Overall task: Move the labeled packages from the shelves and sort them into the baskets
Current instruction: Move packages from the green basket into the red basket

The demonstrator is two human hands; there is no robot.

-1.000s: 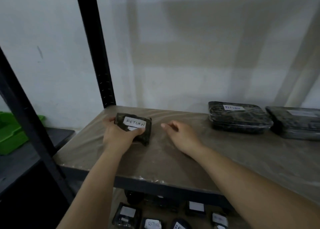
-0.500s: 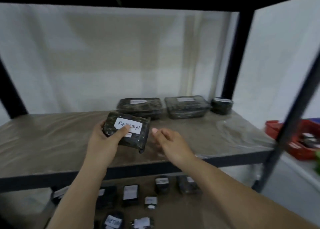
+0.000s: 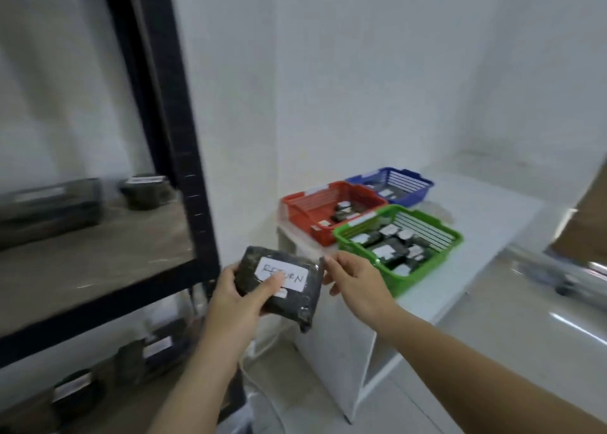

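On the left, a black shelf (image 3: pixel 98 236) holds blurry dark packages (image 3: pixel 49 207). The left hand (image 3: pixel 236 302) grips a dark package (image 3: pixel 282 286) with a white "RETURN" label, thumb on top. The right hand (image 3: pixel 358 282) touches its right corner with loosely bent fingers. Farther right, red (image 3: pixel 305 217), green (image 3: pixel 361 253) and blue (image 3: pixel 417 187) baskets sit on a white counter (image 3: pixel 492 223).

Stockroom: metal shelving (image 3: pixel 184 171), sorting baskets (image 3: pixel 399 236)
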